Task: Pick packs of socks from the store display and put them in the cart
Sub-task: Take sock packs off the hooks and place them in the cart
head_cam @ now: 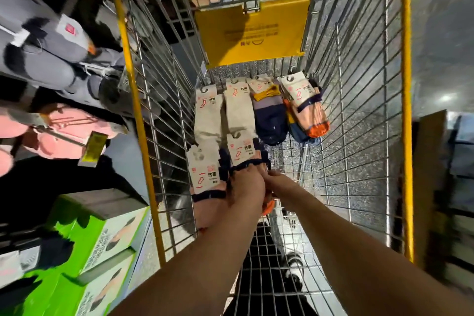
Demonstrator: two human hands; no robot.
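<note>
Both my arms reach down into the wire cart (359,110). My left hand (246,187) grips two sock packs: one with a white card and dark band (205,174) at its left, another (242,151) just above the knuckles. My right hand (275,182) touches the same bundle from the right; its fingers are mostly hidden behind the left hand. On the cart floor farther ahead lie several packs: two cream ones (207,115) (239,110), a navy and yellow one (270,120) and a peach and orange one (311,115).
A yellow panel (254,33) hangs on the cart's far end. Display hooks on the left carry grey slippers (46,59) and pink slippers (64,131). Green boxes (84,251) are stacked at lower left. A brown stand (431,174) is right of the cart.
</note>
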